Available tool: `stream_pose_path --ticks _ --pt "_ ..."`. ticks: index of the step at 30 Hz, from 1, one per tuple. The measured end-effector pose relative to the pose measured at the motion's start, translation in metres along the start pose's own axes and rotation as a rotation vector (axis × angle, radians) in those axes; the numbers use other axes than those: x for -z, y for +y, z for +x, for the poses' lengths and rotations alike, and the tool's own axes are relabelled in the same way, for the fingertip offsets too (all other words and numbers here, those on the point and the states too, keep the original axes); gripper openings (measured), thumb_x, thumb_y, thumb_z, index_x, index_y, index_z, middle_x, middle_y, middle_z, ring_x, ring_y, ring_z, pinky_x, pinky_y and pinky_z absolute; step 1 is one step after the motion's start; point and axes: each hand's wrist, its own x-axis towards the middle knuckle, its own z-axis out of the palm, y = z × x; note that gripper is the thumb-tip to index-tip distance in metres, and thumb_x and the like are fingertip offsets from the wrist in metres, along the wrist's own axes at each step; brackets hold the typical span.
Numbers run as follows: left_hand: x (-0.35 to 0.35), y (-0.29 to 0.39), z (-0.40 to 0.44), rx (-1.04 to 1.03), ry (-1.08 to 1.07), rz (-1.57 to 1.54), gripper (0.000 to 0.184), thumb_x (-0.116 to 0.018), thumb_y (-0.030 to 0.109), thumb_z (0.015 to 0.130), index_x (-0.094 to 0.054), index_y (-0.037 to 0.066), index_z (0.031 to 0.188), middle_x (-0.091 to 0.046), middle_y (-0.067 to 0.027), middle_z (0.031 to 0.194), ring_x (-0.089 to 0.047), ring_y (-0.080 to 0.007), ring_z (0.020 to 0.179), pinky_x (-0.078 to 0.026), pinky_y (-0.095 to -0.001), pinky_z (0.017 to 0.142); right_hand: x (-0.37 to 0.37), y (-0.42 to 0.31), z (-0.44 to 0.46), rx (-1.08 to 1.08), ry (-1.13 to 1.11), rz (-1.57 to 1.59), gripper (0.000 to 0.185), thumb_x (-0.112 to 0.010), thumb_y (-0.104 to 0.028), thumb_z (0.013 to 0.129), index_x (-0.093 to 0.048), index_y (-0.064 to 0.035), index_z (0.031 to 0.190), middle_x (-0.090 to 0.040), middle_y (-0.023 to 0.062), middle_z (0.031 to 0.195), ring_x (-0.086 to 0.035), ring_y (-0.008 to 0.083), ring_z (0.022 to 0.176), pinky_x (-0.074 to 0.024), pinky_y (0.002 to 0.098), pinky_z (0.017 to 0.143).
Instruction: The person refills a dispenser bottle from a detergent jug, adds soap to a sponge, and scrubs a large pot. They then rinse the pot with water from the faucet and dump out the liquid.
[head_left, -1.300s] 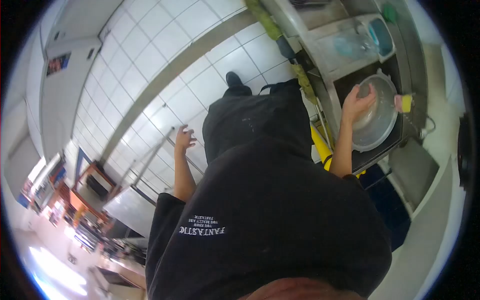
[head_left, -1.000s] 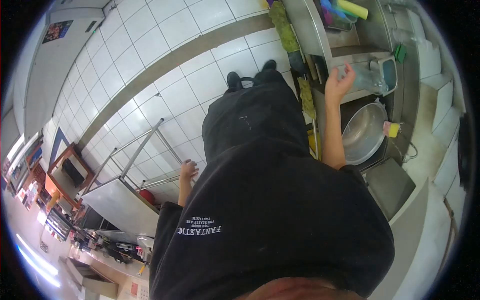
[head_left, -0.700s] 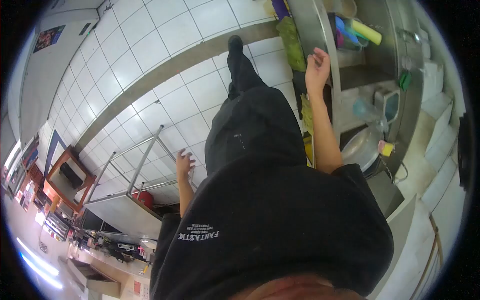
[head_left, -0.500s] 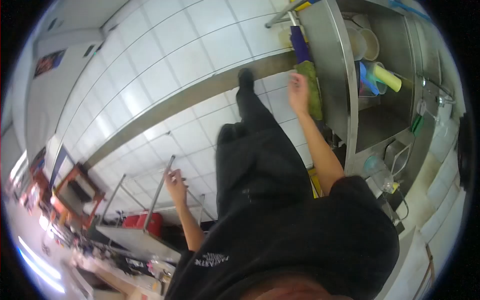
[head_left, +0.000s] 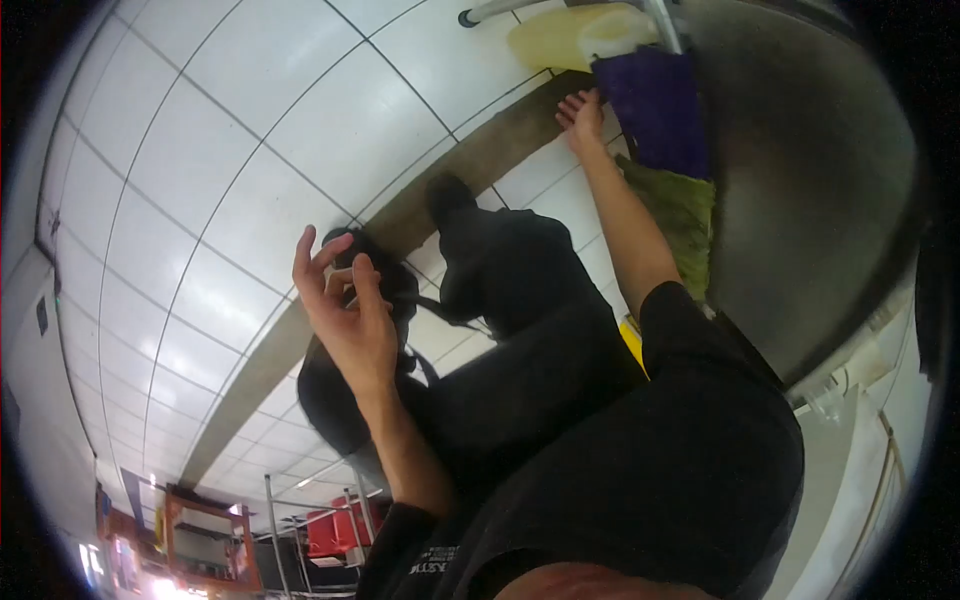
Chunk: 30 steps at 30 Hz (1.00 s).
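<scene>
My left hand [head_left: 345, 310] is raised over the floor near my left knee, its fingers apart and holding nothing. My right hand [head_left: 583, 122] reaches forward and low, fingers loosely apart, close to the left edge of a purple cloth [head_left: 655, 110]. Whether the fingertips touch that cloth I cannot tell. Just below it hangs an olive-green cloth [head_left: 675, 225], beside my right forearm. A yellowish plastic jug [head_left: 575, 38] lies or stands on the floor past my right hand, next to a metal leg [head_left: 664, 22].
The metal sink unit [head_left: 800, 190] fills the right side. A dark strip [head_left: 480, 165] crosses the white tiled floor [head_left: 310, 110]. Behind my left arm are a metal frame [head_left: 275, 530], a red object [head_left: 340, 525] and a wooden cabinet [head_left: 205, 540]. Something yellow [head_left: 633, 345] shows beside my right hip.
I have bent down, and the view has come nearer to the floor and the cloths. My right hand moved forward near the purple cloth; my left hand moved away from the metal frame.
</scene>
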Motion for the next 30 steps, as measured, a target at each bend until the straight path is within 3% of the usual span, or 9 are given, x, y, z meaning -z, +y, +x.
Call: stream_pose_path --ticks 4,6,7,9,13,16,19,25,30 --pt "-0.018 -0.006 0.061 0.011 -0.070 0.021 0.056 -0.064 0.015 0.106 -0.042 0.007 0.157 -0.065 -0.0133 0.131 -0.063 -0.0098 0.082 -0.049 -0.0185 0.055 -0.026 -0.021 0.053 0.111 -0.001 0.214 0.062 -0.040 -0.048 0.111 -0.036 -0.0049 0.156 -0.049 0.0204 0.152 -0.061 0.0385 0.125 -0.0573 0.0555 0.098" --pt "-0.024 -0.012 0.087 -0.009 -0.071 0.046 0.055 -0.064 0.015 0.106 -0.043 0.007 0.156 -0.065 -0.0137 0.130 -0.063 -0.0100 0.083 -0.049 -0.0186 0.056 -0.037 -0.019 0.075 -0.026 -0.259 0.454 0.063 -0.037 -0.048 0.112 -0.033 -0.0064 0.159 -0.041 0.0196 0.159 -0.051 0.0450 0.139 -0.0536 0.0655 0.106" --pt "-0.026 -0.014 0.099 -0.017 -0.072 0.060 0.055 -0.065 0.015 0.106 -0.043 0.007 0.156 -0.065 -0.0138 0.130 -0.064 -0.0101 0.083 -0.050 -0.0185 0.056 -0.042 -0.016 0.083 -0.018 -0.254 0.474 0.063 -0.037 -0.048 0.112 -0.033 -0.0064 0.159 -0.041 0.0196 0.159 -0.051 0.0450 0.139 -0.0536 0.0655 0.106" --pt "-0.030 -0.017 0.117 -0.048 -0.073 0.060 0.058 -0.066 0.017 0.105 -0.043 0.006 0.157 -0.066 -0.0146 0.129 -0.064 -0.0106 0.083 -0.051 -0.0186 0.056 -0.046 -0.012 0.090 0.124 -0.418 0.489 0.067 -0.035 -0.053 0.112 -0.028 -0.0092 0.162 -0.035 0.0178 0.164 -0.039 0.0492 0.148 -0.0478 0.0736 0.110" --pt "-0.050 -0.025 0.146 -0.175 -0.120 0.118 0.060 -0.067 0.021 0.105 -0.042 0.005 0.157 -0.066 -0.0151 0.130 -0.065 -0.0112 0.082 -0.051 -0.0207 0.054 -0.069 -0.028 0.083 0.159 -0.323 0.465 0.068 -0.035 -0.057 0.111 -0.028 -0.0120 0.162 -0.033 0.0166 0.164 -0.039 0.0489 0.148 -0.0487 0.0751 0.109" --pt "-0.060 -0.024 0.164 -0.204 -0.140 0.120 0.061 -0.068 0.019 0.103 -0.041 0.001 0.155 -0.064 -0.0141 0.129 -0.064 -0.0124 0.081 -0.049 -0.0206 0.053 -0.096 -0.056 0.065 0.176 -0.278 0.571 0.065 -0.045 -0.055 0.109 -0.039 -0.0122 0.157 -0.041 0.0109 0.161 -0.040 0.0410 0.149 -0.0473 0.0741 0.109" --pt "-0.071 -0.032 0.181 -0.248 -0.179 0.164 0.061 -0.068 0.022 0.104 -0.042 0.002 0.155 -0.064 -0.0140 0.128 -0.063 -0.0141 0.082 -0.049 -0.0217 0.054 -0.096 -0.071 0.063 0.230 -0.153 0.528 0.067 -0.049 -0.054 0.108 -0.040 -0.0109 0.158 -0.046 0.0113 0.158 -0.038 0.0404 0.150 -0.0450 0.0668 0.114" --pt "-0.084 -0.048 0.192 -0.269 -0.234 0.228 0.056 -0.064 0.018 0.106 -0.042 0.008 0.157 -0.066 -0.0120 0.129 -0.064 -0.0112 0.082 -0.051 -0.0212 0.056 -0.018 -0.101 0.091 0.762 0.434 0.035 0.064 -0.052 -0.051 0.107 -0.043 -0.0097 0.154 -0.049 0.0112 0.153 -0.041 0.0385 0.143 -0.0460 0.0640 0.110" --pt "-0.085 -0.067 0.196 -0.210 -0.258 0.317 0.058 -0.064 0.016 0.105 -0.041 0.010 0.158 -0.066 -0.0098 0.128 -0.064 -0.0122 0.084 -0.050 -0.0221 0.058 0.000 -0.119 0.159 0.619 0.382 -0.158 0.061 -0.054 -0.048 0.106 -0.045 -0.0087 0.152 -0.051 0.0111 0.148 -0.044 0.0369 0.137 -0.0468 0.0617 0.107"
